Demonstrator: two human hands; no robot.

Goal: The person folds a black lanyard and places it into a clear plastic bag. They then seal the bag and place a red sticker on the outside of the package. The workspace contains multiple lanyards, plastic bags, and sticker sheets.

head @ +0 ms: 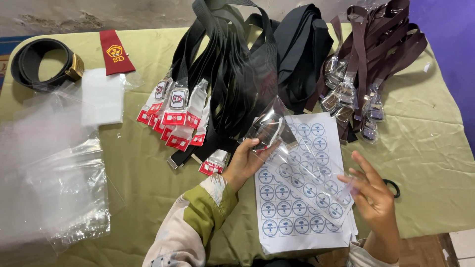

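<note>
Presently a long clear sleeve is held stretched between the two hands above a sheet of round blue stickers near the middle of the worktop. The left hand is closed on the far end of the sleeve, where a dark belt end seems to be already inside; the right hand pinches the near end with its other fingers spread. By the look of it, the work is judged to be partly done: a batch of black belts with red-and-white packed buckles is laid far and to the left, and a bunch of brown belts with clear-wrapped buckles is laid far right, while plain black straps between them appear not yet packed. Whether the held sleeve is fully filled cannot be told. A heap of spare clear bags is spread at the left, with a white pad, a coiled black belt and a red badge beyond it. A small dark ring lies just right of the right hand. Nothing is seen to block the hands, though the sticker sheet is covered by the sleeve.
</note>
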